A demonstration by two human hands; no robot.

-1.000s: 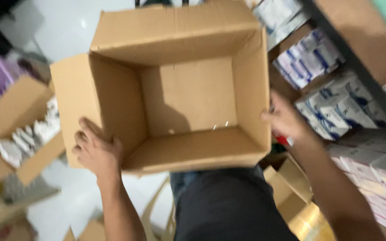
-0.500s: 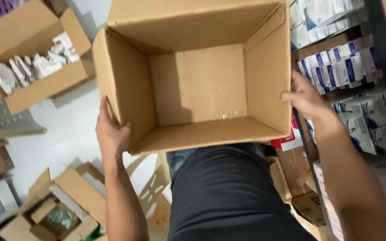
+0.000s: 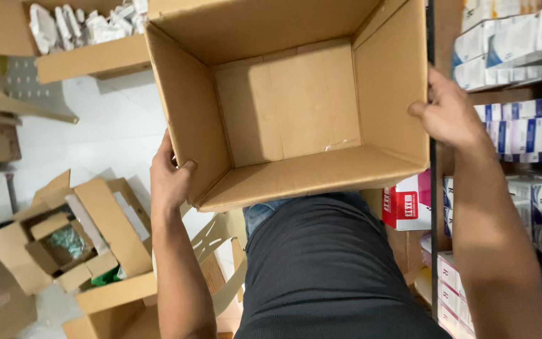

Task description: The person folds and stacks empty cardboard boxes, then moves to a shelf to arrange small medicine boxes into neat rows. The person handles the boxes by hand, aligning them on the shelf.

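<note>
I hold an empty brown cardboard box (image 3: 286, 103) in front of my chest, its open top facing me and its flaps spread. My left hand (image 3: 169, 179) grips the box's left wall near the lower corner, thumb hooked over the edge. My right hand (image 3: 450, 113) presses flat against the outside of the right wall. Only a bit of clear tape shows on the box's inside bottom.
Shelves (image 3: 515, 94) on the right hold stacked white and blue packets, with a red and white carton (image 3: 406, 204) lower down. On the white floor lie an open cardboard box (image 3: 73, 235) at lower left and another box of white packets (image 3: 83, 37) at upper left.
The view has tilted down and left. The box sits higher and further right in view, still held at both sides; more floor and the lower-left open box have come into sight.
</note>
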